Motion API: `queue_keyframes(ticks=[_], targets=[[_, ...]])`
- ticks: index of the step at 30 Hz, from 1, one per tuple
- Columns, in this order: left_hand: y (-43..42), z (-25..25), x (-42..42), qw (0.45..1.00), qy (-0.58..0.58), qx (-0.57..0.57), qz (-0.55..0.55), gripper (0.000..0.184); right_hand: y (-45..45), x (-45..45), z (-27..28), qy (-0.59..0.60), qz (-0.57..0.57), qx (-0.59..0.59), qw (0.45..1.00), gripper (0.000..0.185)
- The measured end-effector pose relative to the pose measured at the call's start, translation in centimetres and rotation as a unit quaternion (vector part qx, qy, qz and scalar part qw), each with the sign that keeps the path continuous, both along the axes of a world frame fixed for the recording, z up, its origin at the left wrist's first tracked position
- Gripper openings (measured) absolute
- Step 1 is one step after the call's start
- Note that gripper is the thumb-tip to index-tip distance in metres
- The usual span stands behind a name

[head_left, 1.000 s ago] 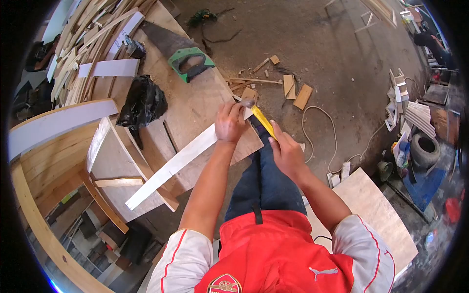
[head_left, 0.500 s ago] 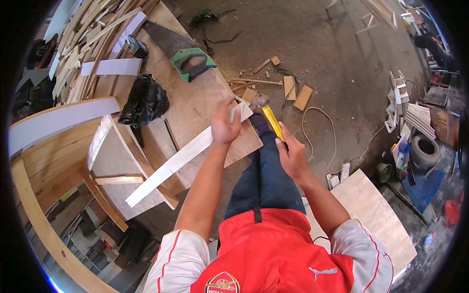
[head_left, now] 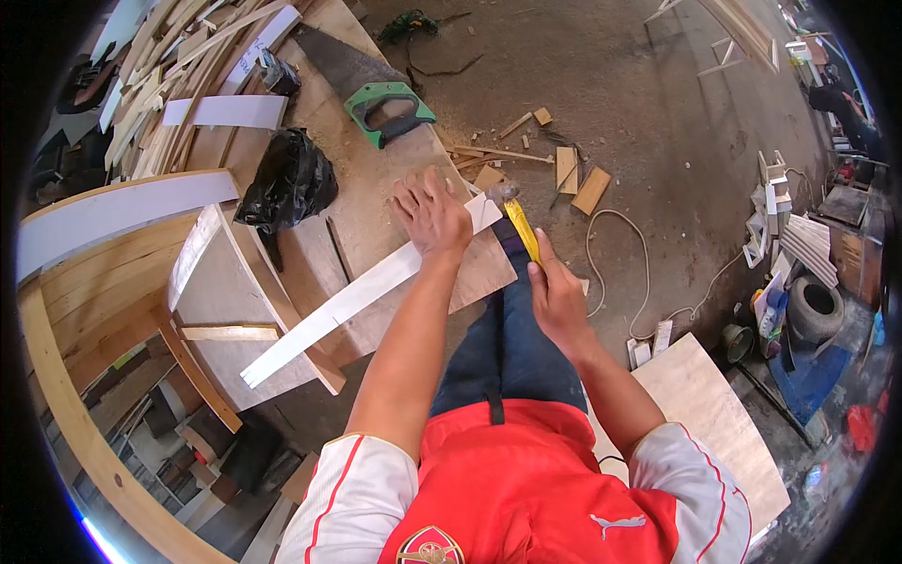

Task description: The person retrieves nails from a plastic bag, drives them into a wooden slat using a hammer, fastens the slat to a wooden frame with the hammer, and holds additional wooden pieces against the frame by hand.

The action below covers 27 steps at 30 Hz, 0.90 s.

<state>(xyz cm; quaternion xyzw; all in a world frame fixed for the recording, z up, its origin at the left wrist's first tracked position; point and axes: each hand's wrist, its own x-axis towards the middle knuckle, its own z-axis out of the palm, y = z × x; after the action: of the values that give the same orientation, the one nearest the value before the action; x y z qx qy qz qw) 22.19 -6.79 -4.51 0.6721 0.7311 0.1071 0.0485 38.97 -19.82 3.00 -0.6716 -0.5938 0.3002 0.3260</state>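
A long white wooden strip lies diagonally across the plywood bench top, its near end reaching over a wooden frame. My left hand rests at the strip's far part with the fingers spread towards the plywood; whether the palm presses on the strip is hidden. In my right hand is a hammer, gripped by its yellow handle. The hammer's grey head is beside the strip's far end, close to the bench edge; I cannot tell whether they touch.
A green-handled saw and a black plastic bag lie on the bench. Thin wooden strips are piled at the back left. Wood offcuts and a pale cord lie on the floor. A plywood sheet is at my right.
My left hand has shifted along the strip and its fingers now spread flatter to the left. The hammer's head stays near the strip's far end. The whole view has shifted slightly.
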Motion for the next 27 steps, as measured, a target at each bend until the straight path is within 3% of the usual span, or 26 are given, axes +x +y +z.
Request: queue_keyframes(ticks=[4,7,13,16,19,22,27], targets=[[0.0,-0.2,0.1,0.999,0.028,0.017,0.001,0.047,0.2,-0.2,0.9,0.003,-0.001,0.008,1.0,0.055],[-0.1,-0.3,0.0,1.0,0.009,-0.011,0.002,0.048,0.1,-0.3,-0.5,-0.075,0.029,-0.061,0.995,0.055],[0.1,-0.2,0.0,0.999,-0.001,-0.046,0.008,0.048,0.3,-0.3,1.6,-0.03,0.0,0.03,0.999,0.053],[0.0,-0.2,-0.1,0.999,0.002,-0.043,0.006,0.047,0.0,-0.3,-0.4,-0.11,0.044,-0.057,0.991,0.054],[0.4,-0.1,0.1,0.999,-0.001,-0.039,0.003,0.047,0.0,-0.2,-0.5,-0.102,0.037,-0.045,0.993,0.055],[0.2,0.1,-0.1,0.999,0.003,-0.046,0.003,0.047,-0.1,-0.7,0.5,-0.074,0.017,0.048,0.996,0.055],[-0.2,-0.2,0.0,0.999,0.0,-0.036,0.004,0.047,-0.8,-0.8,-2.0,-0.119,0.043,0.016,0.992,0.055]])
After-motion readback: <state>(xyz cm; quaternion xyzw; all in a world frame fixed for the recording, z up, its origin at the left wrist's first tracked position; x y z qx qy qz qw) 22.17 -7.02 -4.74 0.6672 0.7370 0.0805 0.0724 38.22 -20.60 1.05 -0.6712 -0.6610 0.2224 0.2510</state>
